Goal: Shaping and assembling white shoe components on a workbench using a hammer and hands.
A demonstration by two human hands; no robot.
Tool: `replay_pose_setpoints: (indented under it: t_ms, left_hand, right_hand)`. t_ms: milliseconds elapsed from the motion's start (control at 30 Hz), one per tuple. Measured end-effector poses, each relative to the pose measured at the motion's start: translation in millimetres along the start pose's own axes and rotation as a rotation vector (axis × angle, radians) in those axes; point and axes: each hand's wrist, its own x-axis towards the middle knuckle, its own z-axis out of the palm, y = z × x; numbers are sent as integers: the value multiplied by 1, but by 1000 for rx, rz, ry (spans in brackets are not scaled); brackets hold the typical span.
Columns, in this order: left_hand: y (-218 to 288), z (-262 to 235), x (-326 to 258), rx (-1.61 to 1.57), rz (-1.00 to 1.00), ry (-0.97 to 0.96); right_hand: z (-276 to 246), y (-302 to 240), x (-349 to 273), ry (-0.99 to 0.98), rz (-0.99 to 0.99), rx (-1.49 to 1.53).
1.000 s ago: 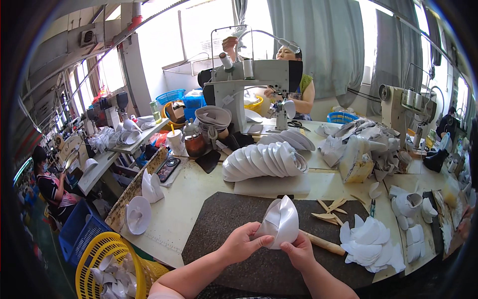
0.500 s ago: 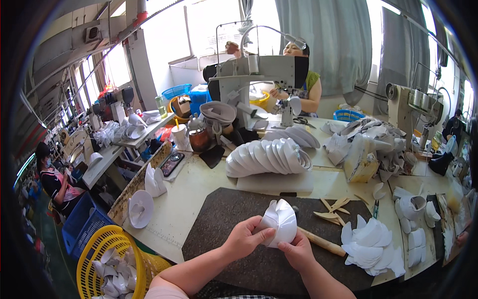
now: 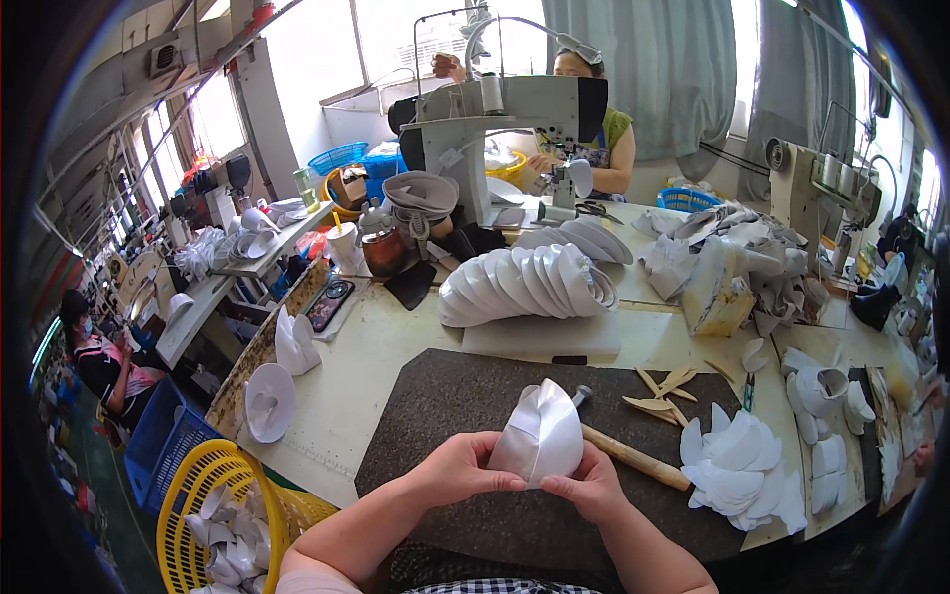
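Between my two hands is a glossy white shoe upper (image 3: 544, 431), curved, with a seam down its middle. My left hand (image 3: 457, 467) grips its left lower edge, thumb in front. The right hand (image 3: 586, 485) pinches the lower right edge, with its thumb close to the seam. Under them lies a dark speckled board (image 3: 426, 406). A hammer (image 3: 635, 457) with a wooden handle rests on it, partly hidden behind the upper and my right hand.
Beyond the board stands a row of nested white uppers (image 3: 529, 287). Right of the hammer are a heap of white cut pieces (image 3: 737, 470) and thin tan strips (image 3: 658, 401). A yellow basket (image 3: 178, 505) stands lower left. A sewing machine (image 3: 505, 124) and a co-worker (image 3: 618, 148) are opposite.
The upper has been turned so its seam now faces me, and it sits slightly lower. My left hand has slid down to its lower edge. More of the hammer's head shows.
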Motion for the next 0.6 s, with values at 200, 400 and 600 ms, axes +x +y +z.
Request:
replay_pose_setpoints:
  t_ms: [200,400,600]
  left_hand:
    - [-3,-9,-9,241,63,3]
    - [-5,-42,5,147,219,447]
    - [23,-9,18,434,306,341]
  right_hand:
    - [4,2,-9,-58,-22,-111]
    - [-10,6,7,137,-211,76]
    - [-19,0,18,219,-266,182]
